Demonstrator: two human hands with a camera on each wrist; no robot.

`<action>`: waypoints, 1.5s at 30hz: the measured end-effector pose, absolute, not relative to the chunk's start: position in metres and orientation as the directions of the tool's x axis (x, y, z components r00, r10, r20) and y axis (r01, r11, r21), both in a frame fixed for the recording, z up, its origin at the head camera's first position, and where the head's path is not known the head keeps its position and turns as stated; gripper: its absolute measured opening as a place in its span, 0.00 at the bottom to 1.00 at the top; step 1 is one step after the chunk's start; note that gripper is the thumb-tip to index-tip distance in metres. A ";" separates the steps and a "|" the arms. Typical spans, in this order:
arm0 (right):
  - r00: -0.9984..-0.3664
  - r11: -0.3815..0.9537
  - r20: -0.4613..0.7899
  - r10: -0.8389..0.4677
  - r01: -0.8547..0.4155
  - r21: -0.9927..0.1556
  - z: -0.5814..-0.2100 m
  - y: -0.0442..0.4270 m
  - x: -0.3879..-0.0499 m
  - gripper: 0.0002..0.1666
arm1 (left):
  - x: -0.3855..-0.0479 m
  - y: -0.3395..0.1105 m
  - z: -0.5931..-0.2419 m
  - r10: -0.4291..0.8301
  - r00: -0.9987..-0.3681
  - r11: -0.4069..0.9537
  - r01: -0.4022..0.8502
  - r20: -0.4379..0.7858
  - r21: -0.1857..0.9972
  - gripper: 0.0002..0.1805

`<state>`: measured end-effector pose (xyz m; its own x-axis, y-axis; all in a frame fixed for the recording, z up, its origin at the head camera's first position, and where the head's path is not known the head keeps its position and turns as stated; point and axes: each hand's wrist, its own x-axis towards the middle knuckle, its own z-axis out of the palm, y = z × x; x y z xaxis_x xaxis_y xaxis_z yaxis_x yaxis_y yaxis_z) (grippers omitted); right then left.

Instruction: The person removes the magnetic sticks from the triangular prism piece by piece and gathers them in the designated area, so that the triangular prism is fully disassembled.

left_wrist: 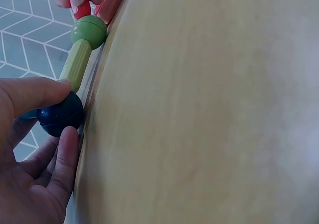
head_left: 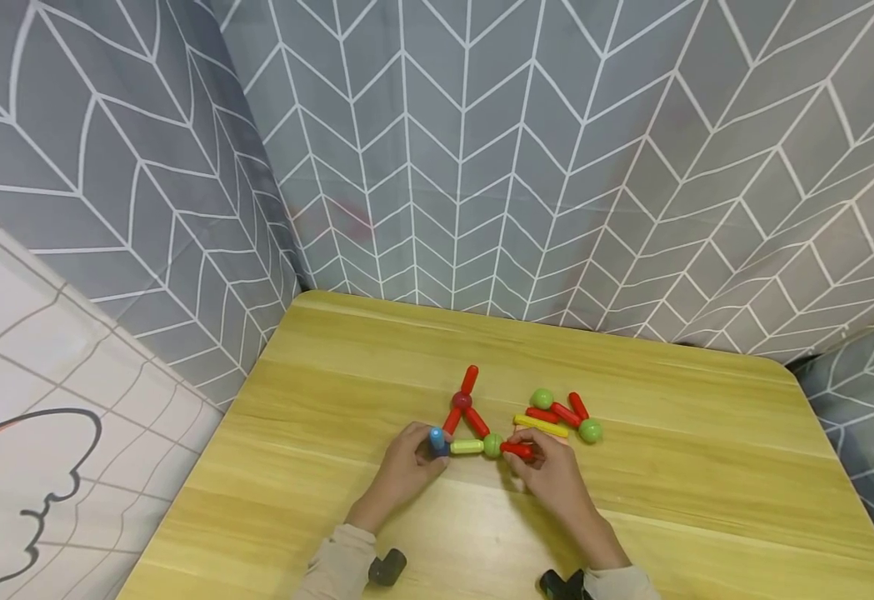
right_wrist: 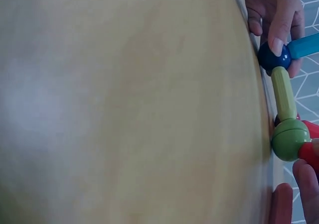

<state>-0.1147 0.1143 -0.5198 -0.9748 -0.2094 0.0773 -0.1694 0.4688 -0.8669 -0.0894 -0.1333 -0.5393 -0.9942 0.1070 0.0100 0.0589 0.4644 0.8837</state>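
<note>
My left hand (head_left: 405, 468) grips a dark blue ball (left_wrist: 61, 115) between thumb and fingers; a light blue rod (head_left: 437, 437) stands up from it. A pale green rod (head_left: 467, 447) joins that ball to a green ball (head_left: 492, 445). My right hand (head_left: 551, 475) pinches a red rod (head_left: 517, 451) whose end touches the green ball's right side. Two red rods (head_left: 477, 422) run from the blue and green balls to a dark red ball (head_left: 462, 402), forming a triangle, and another red rod (head_left: 470, 380) points away from it.
Behind my right hand lie a yellow rod (head_left: 541, 426), several loose red rods (head_left: 576, 406) and two green balls (head_left: 590, 431) on the wooden table (head_left: 676, 467). A patterned grey curtain (head_left: 481, 167) hangs along the table's far edge.
</note>
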 end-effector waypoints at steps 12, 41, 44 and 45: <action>-0.983 0.517 0.055 -0.175 -0.139 -0.844 -0.522 0.112 -0.115 0.13 | -0.091 -0.134 -0.540 0.098 -0.995 0.465 0.075 0.033 0.882 0.14; -0.988 0.593 0.075 -0.133 -0.140 -0.793 -0.530 0.107 -0.110 0.13 | -0.091 -0.133 -0.540 0.099 -0.995 0.459 0.041 -0.006 0.887 0.14; -0.988 0.593 0.075 -0.133 -0.140 -0.793 -0.531 0.107 -0.110 0.13 | -0.091 -0.133 -0.541 0.095 -0.995 0.453 0.040 -0.004 0.890 0.14; -0.988 0.593 0.076 -0.134 -0.141 -0.793 -0.531 0.107 -0.110 0.12 | -0.091 -0.133 -0.542 0.096 -0.995 0.454 0.048 0.005 0.889 0.14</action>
